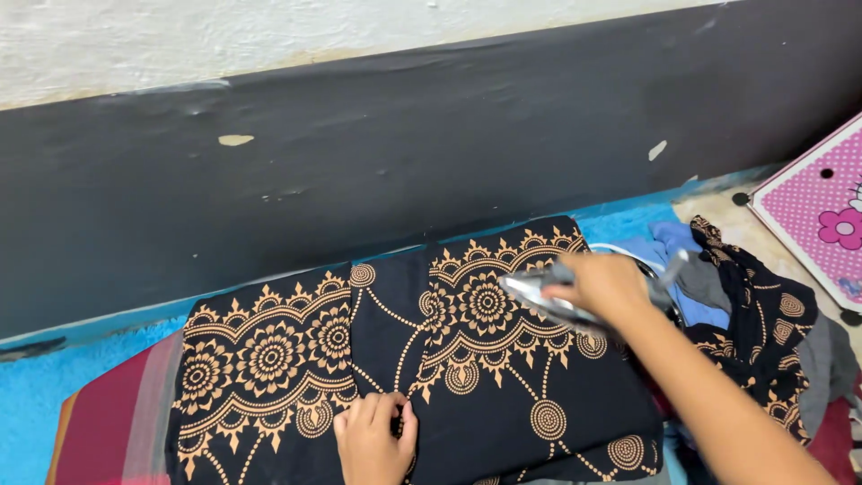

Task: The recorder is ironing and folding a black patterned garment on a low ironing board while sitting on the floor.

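Note:
A black cloth (pixel 269 359) printed with tan flower and dot patterns lies spread flat in front of me. My left hand (pixel 375 438) rests on its near edge, fingers curled and pressing the fabric down. My right hand (pixel 609 286) grips the handle of a grey clothes iron (pixel 539 296), which is blurred and sits over the right part of the cloth. The iron's pointed tip faces left. Whether its soleplate touches the fabric is unclear.
A red striped cloth (pixel 108 422) lies under the black one on a bright blue fluffy mat (pixel 27 395). A heap of clothes (pixel 754 305), blue, grey and black-patterned, is at the right. A pink dotted box (pixel 817 211) stands beyond it. A dark painted wall (pixel 404 153) runs behind.

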